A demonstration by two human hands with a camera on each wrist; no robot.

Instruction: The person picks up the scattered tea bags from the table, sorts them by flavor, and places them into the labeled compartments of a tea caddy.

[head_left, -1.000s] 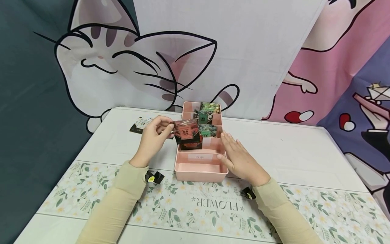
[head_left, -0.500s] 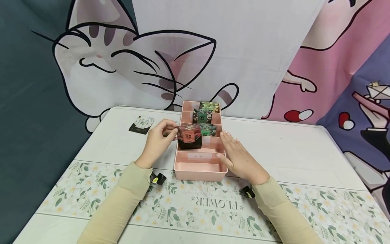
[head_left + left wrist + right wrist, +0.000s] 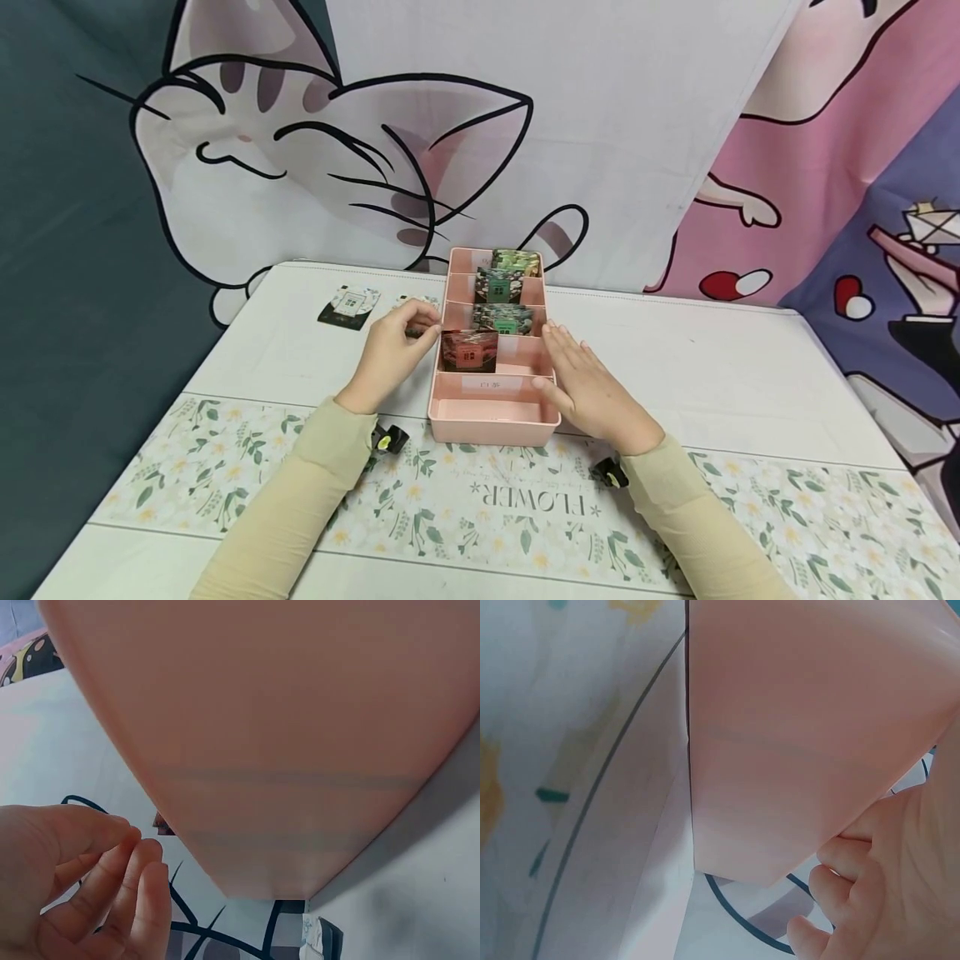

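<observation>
A pink compartment box (image 3: 495, 432) stands on the table, its long side running away from me. In its second compartment from the front, at the left, sits a red and black tea sachet (image 3: 470, 351). Beside the box's left rim is my left hand (image 3: 393, 350), fingers loosely curled; the left wrist view shows nothing held between thumb and fingers (image 3: 142, 862). My right hand (image 3: 596, 387) rests against the box's right side with fairly straight fingers. Green tea sachets (image 3: 504, 318), (image 3: 498, 286) and a yellow-green one (image 3: 516, 262) stand in the farther compartments.
Left of the box, a white and black sachet (image 3: 349, 306) lies flat on the table (image 3: 262, 358). Another sachet (image 3: 417, 300) is partly hidden behind my left hand. A cat-print cloth (image 3: 637, 125) hangs along the table's back edge.
My left hand brought the red sachet down and slightly right into the box, then let go of it. The sachet now sits lower in its compartment. My right hand has stayed at the box's side.
</observation>
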